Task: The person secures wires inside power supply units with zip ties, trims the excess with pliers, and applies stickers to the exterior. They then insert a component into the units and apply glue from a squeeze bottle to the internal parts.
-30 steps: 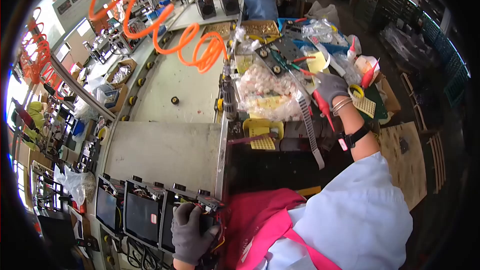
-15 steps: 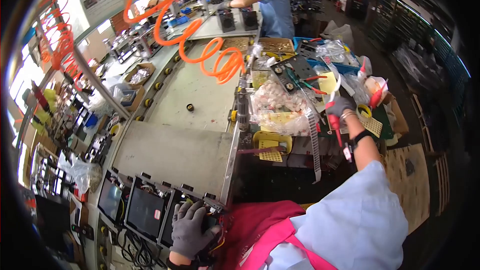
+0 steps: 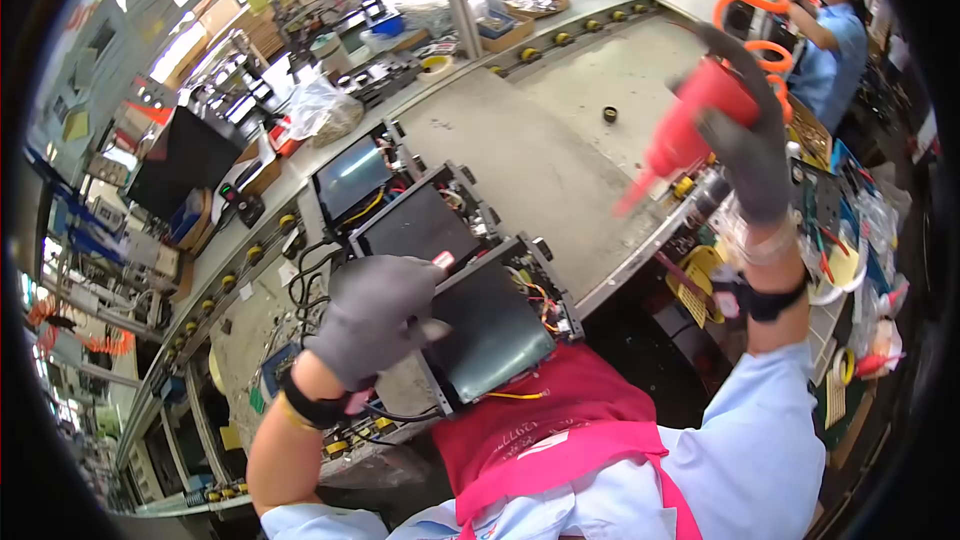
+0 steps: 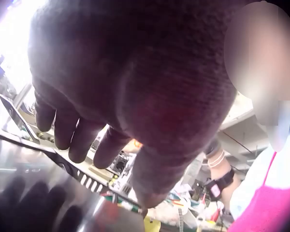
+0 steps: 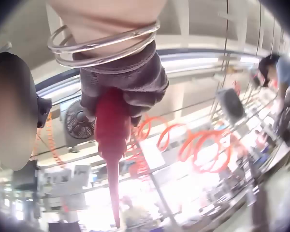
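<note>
My gloved right hand (image 3: 755, 155) grips a red squeeze bottle (image 3: 703, 110) above the line, its nozzle slanting down and to the left. In the right wrist view the fingers wrap the bottle (image 5: 111, 128), and its long thin nozzle (image 5: 114, 188) points down. My gloved left hand (image 3: 370, 315) hovers at the left edge of the nearest screen unit (image 3: 495, 335). Its fingers (image 4: 65, 128) are extended in the left wrist view, over a glossy surface that mirrors them. Two more screen units, a middle one (image 3: 420, 230) and a far one (image 3: 355, 180), stand beside it, wiring exposed along their backs.
A metal-edged work line (image 3: 500, 160) runs away to the upper right, with a small black ring (image 3: 609, 114) on it. An orange coiled hose (image 3: 765, 50) hangs near the right hand. Black cables (image 3: 315, 275) lie left of the units. Another person (image 3: 830, 60) works at the far right.
My right hand has brought the red bottle from the side bench at the right up over the line. The left hand has come off the nearest unit's top edge. The head view has swung left.
</note>
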Tool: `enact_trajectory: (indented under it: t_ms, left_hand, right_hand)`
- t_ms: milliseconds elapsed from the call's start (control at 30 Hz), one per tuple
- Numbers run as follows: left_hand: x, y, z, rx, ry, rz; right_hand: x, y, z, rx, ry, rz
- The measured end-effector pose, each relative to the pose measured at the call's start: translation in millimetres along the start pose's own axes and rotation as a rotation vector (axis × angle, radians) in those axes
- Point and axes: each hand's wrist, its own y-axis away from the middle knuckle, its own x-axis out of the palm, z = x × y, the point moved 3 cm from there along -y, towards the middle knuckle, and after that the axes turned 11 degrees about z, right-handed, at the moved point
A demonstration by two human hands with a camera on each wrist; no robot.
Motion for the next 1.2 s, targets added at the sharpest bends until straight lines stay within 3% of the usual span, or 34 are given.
enact_trajectory:
  t_ms: [33, 100, 233, 300, 333, 433, 600, 667, 933, 1200]
  left_hand:
    - [-12, 9, 13, -0.083, 0.001, 0.019]
    - [-32, 23, 39, -0.25, -0.043, 0.073]
    - [-51, 28, 101, -0.319, -0.126, -0.029]
    - [-48, 6, 128, -0.383, -0.053, -0.023]
    - [-41, -10, 144, -0.374, -0.038, -0.064]
    - [-13, -60, 192, -0.249, -0.094, -0.145]
    - [35, -117, 244, -0.193, -0.102, -0.198]
    - [33, -123, 241, -0.198, -0.128, -0.17]
    - [38, -127, 234, -0.236, -0.266, -0.093]
    - [52, -118, 238, -0.184, -0.139, -0.279]
  right_hand:
    - [5, -28, -30, -0.035, 0.006, 0.033]
    - [32, -77, -71, 0.063, -0.276, 0.049]
    - [76, -168, -169, 0.134, -0.893, 0.178]
    - [89, -196, -221, 0.209, -0.275, -0.004]
    - [99, -210, -245, 0.087, 0.229, -0.145]
    - [140, -226, -266, 0.024, -0.056, -0.065]
    - [215, -214, -246, -0.148, 0.188, 0.131]
    - [237, -209, -244, -0.126, 0.214, 0.242]
    - [287, -202, -260, -0.298, 0.298, 0.395]
    - [294, -198, -260, -0.399, 0.291, 0.419]
